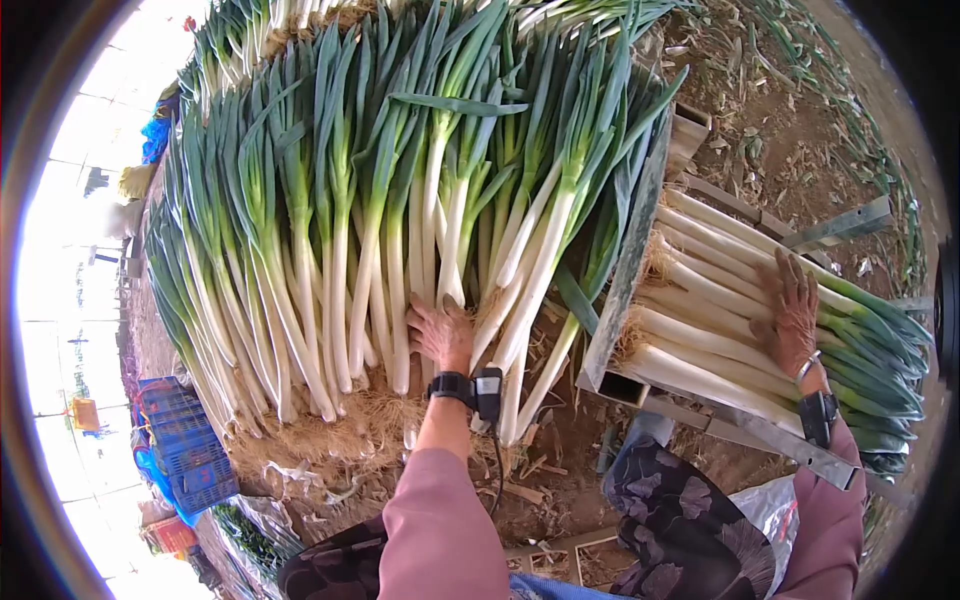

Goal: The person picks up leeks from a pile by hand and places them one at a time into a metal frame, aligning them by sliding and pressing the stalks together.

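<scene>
A dense row of long green onions [340, 260], with white stalks and dark green tops, lies on the ground before me. My left hand [440, 335] rests among the white stalks near their root ends, fingers apart; its fingertips are partly hidden between them. On the right, a layer of green onions [710, 300] fills a metal rack [628, 250], roots against its upright plate and tops pointing right. Across these stalks my right hand [792, 315] lies flat with its fingers stretched out. Both wrists carry black strapped devices.
Blue plastic crates [185, 440] stand at the left. More green onions [290, 20] lie behind the row. Dry soil [755, 130] with leaf scraps surrounds the rack. A cable [500, 465] hangs from the left wrist device, and my patterned knees [690, 510] are close below the rack.
</scene>
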Available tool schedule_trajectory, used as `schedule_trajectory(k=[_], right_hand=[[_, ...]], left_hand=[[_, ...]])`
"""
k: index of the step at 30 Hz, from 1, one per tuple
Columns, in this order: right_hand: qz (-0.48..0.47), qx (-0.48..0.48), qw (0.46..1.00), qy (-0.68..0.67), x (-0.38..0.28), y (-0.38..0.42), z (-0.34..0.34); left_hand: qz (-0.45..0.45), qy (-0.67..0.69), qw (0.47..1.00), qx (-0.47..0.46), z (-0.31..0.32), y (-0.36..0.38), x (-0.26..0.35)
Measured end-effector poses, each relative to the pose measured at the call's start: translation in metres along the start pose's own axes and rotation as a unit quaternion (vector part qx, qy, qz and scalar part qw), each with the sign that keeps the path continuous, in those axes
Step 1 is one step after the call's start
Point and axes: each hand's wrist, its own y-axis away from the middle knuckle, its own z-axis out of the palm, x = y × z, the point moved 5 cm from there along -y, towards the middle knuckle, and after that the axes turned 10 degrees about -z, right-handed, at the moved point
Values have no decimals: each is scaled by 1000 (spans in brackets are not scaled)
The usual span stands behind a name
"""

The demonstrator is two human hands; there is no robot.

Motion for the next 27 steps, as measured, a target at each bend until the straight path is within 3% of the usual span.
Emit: schedule_trajectory(k=[1,2,4,5,6,8,9,10,11,13,14,16,18,20,22,24,27], right_hand=[[-11,19,1000,8,0,-1,0],[-10,21,1000,6,0,-1,0],[-4,19,1000,9,-1,-1,0],[-2,23,1000,5,-3,-1,-1],[1,18,1000,5,-3,-1,-1],[2,21,1000,4,-2,-1,-4],[4,12,1000,6,-1,0,-3],[5,4,1000,7,-2,-1,-2],[1,11,1000,3,-4,-2,-3],[13,9,1000,0,-3,-1,-6],[10,11,1000,1,-3,-2,-4],[15,-1,1000,2,1,-1,0],[8,10,1000,11,1,1,1],[0,23,1000,17,0,0,0],[4,15,1000,11,0,0,-1],[1,17,1000,17,1,1,1],[-6,27,999,25,0,-1,-1]], left_hand=[[-36,0,999,-40,-12,-2,5],[-35,-1,999,-38,-22,-6,6],[-12,37,991,-131,-34,-17,6],[13,199,969,-146,-6,-46,-17],[61,249,941,-222,3,-59,-29],[-1,314,887,-339,-44,-30,-7],[-17,449,821,-351,-48,-11,-3],[1,403,840,-364,-60,10,5],[-39,409,820,-398,-78,41,15],[38,350,818,-455,-70,68,8],[107,314,848,-412,-63,74,3],[67,342,844,-408,-48,83,-9],[-49,402,793,-455,-46,88,-21],[-86,440,764,-464,-42,78,-32],[-103,436,770,-454,-41,67,-36],[-86,445,769,-451,-43,57,-29],[-24,470,815,-337,-30,32,-21]])
